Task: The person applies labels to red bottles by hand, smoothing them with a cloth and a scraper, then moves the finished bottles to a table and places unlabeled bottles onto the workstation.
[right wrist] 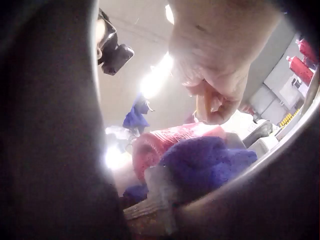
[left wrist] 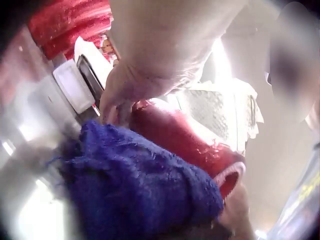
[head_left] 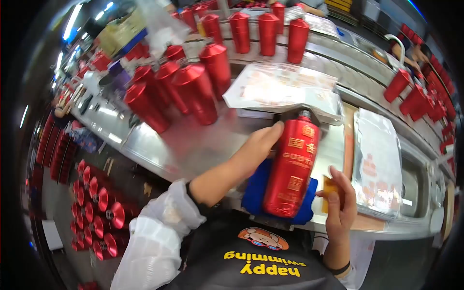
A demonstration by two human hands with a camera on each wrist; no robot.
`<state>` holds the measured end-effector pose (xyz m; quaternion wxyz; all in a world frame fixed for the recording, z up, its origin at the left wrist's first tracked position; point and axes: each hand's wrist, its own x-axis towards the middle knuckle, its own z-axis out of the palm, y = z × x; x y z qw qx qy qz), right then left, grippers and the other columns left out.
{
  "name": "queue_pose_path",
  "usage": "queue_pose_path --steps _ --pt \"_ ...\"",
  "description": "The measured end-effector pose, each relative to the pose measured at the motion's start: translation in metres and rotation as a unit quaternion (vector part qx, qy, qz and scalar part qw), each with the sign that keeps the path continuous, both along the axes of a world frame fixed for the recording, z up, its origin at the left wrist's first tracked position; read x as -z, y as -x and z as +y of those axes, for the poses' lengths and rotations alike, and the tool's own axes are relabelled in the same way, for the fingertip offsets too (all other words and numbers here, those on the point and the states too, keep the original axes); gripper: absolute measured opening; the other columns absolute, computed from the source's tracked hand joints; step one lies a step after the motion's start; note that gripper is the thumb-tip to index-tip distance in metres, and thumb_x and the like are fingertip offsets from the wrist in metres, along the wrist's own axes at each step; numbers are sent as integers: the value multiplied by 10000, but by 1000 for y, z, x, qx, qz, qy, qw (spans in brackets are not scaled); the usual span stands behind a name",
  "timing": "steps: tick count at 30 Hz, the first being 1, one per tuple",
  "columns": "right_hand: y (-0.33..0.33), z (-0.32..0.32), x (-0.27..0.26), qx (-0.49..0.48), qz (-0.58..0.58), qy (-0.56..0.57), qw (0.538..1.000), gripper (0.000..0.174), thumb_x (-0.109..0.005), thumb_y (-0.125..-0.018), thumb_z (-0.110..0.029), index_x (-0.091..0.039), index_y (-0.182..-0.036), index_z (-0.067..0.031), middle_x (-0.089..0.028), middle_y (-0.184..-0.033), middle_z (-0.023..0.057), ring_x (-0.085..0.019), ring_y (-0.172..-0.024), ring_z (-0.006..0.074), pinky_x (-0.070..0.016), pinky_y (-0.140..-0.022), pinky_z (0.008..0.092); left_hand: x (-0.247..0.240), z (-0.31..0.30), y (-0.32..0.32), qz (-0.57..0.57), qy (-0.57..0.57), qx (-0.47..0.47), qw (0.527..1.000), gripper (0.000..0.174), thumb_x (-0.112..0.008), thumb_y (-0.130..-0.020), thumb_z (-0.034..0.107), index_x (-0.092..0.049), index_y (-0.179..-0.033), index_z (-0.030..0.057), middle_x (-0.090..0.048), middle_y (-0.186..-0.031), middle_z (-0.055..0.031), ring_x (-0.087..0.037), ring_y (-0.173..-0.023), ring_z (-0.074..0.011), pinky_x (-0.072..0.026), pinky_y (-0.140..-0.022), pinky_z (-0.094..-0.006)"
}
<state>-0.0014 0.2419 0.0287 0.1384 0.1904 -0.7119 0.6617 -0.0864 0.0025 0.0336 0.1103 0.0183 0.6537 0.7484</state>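
Observation:
A red bottle (head_left: 292,166) with gold lettering lies tilted over a blue cloth (head_left: 256,193), its silvery neck pointing away from the person. My left hand (head_left: 258,145) grips it at the shoulder, thumb beside the neck. In the left wrist view, the fingers of that hand (left wrist: 145,65) curl round the bottle's (left wrist: 185,135) far end, partly hidden behind the blue cloth (left wrist: 140,185). To the right of the bottle, my right hand (head_left: 341,208) pinches a flat yellow piece (head_left: 328,193) between thumb and fingers. The right wrist view shows this hand (right wrist: 215,75) above the bottle (right wrist: 175,140).
Several red bottles (head_left: 195,92) stand at the left on the metal table, with more on the conveyor (head_left: 333,63) behind. Printed sheets (head_left: 280,84) lie ahead, and a stack of clear-wrapped sheets (head_left: 377,164) at right, beside a sink (head_left: 413,188). Bottles (head_left: 99,203) crowd the floor at left.

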Motion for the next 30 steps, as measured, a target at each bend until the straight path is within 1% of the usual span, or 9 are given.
queue_pose_path --steps 1,3,8,12,15,19,20,25,30 --pt "1 3 2 -12 27 -33 999 346 -439 -994 11 -498 -1335 17 -486 -1387 238 -584 -1121 233 -561 -824 325 -12 11 13 -126 -138 40 981 552 -461 -1001 490 -573 -1261 15 -653 -1178 -110 -610 -1103 -205 -458 -980 -366" --pt "2 6 -2 -30 88 -119 989 342 -411 -998 42 -534 -1311 -18 -426 -1445 265 -542 -1226 323 -562 -854 360 3 21 56 -150 -284 119 939 496 -532 -972 462 -595 -1194 24 -681 -1103 -128 -664 -989 -223 -520 -915 -388" --pt "-2 17 7 -31 97 -83 991 262 -428 -1003 -4 -556 -1231 14 -441 -1432 248 -543 -1215 327 -552 -819 374 -1 30 84 -157 -176 195 952 256 -620 -892 293 -643 -972 51 -705 -859 -85 -687 -734 -187 -562 -746 -349" --pt "1 19 -3 -38 145 -108 983 277 -360 -1044 -81 -513 -1257 7 -477 -1381 254 -535 -1220 343 -559 -799 362 -21 22 46 -128 -243 123 954 202 -673 -837 256 -667 -883 59 -701 -835 -75 -671 -706 -171 -548 -732 -334" --pt "8 14 -6 -107 151 -84 979 295 -363 -1041 -79 -521 -1262 37 -470 -1411 243 -521 -1258 319 -523 -848 357 -55 -12 -25 33 -180 -53 982 236 -668 -846 219 -685 -953 10 -694 -916 -80 -656 -827 -163 -522 -789 -311" --pt "13 -10 -17 -211 185 -71 957 242 -355 -1041 -61 -533 -1187 14 -462 -1408 268 -506 -1273 376 -540 -849 384 -77 -68 -156 188 -169 -236 938 237 -655 -866 164 -688 -1023 -10 -696 -990 -77 -637 -898 -152 -506 -816 -280" --pt "13 -20 -17 -229 200 -77 950 233 -351 -1047 -83 -536 -1170 -15 -472 -1398 268 -509 -1270 382 -552 -847 391 -84 -80 -197 198 -175 -290 920 220 -648 -868 153 -687 -1016 -6 -693 -991 -72 -642 -907 -153 -508 -819 -283" --pt "0 -76 -28 -296 242 -88 920 188 -381 -1047 -108 -558 -1090 -65 -504 -1365 269 -534 -1244 387 -580 -843 425 -115 -112 -396 205 124 -564 790 281 -550 -936 187 -660 -1084 -26 -696 -1045 -131 -654 -990 -180 -499 -889 -306" --pt "-19 -116 -27 -342 213 -75 912 162 -435 -1019 -59 -592 -1008 -22 -540 -1332 256 -588 -1172 327 -566 -839 382 -62 -177 -542 81 309 -812 489 274 -630 -925 220 -676 -1062 -12 -667 -971 -43 -579 -879 -98 -457 -811 -248"
